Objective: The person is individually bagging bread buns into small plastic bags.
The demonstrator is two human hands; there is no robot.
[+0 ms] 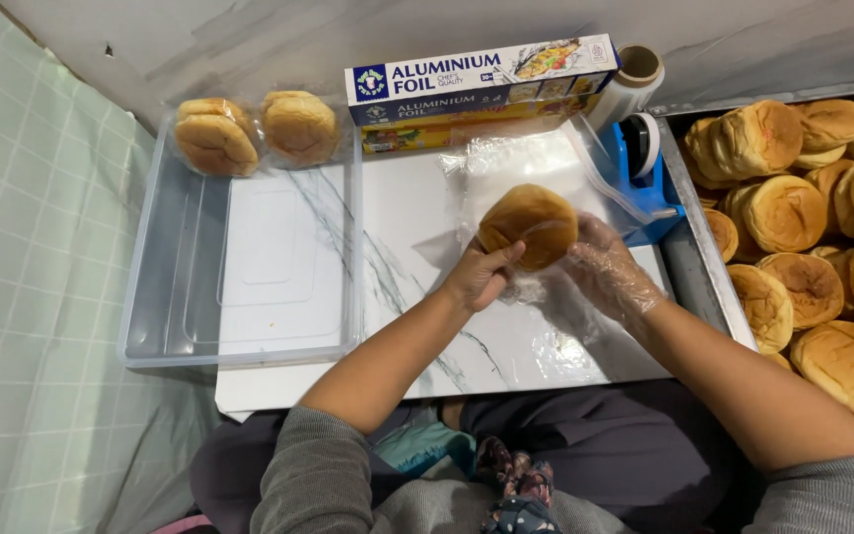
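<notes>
A white marble-patterned counter (pixel 417 297) carries the work, set against a pale wall and beside a green checked cloth (pixel 32 297) on the left. Along the right edge a big heap of golden buns (pixel 822 257) fills a tray, well apart from the hands but close to the right forearm. On the left of the counter sits a clear plastic tray (pixel 180 287), almost bare, with two wrapped buns (pixel 254 131) lying at its far end. At the back lies a long blue-and-white foil box (pixel 476 81) on top of a yellow box (pixel 447 133), with a roll of clear film (pixel 630 84) just beside them and a blue tape dispenser (pixel 644 178) near the right hand. A sheet of clear film (pixel 526 188) is spread on the counter under the hands.

The bun (pixel 529 227) is round, domed and evenly browned, held just above the film sheet at the middle of the counter, between both hands.

The left hand (pixel 476 277) is bare, its thumb pressed on the bun's near side and its fingers curled under it, closed on the bun. The right hand (pixel 610 267) wears a thin clear plastic glove; its fingers are bent against the bun's right side, gripping it together with crumpled film.
</notes>
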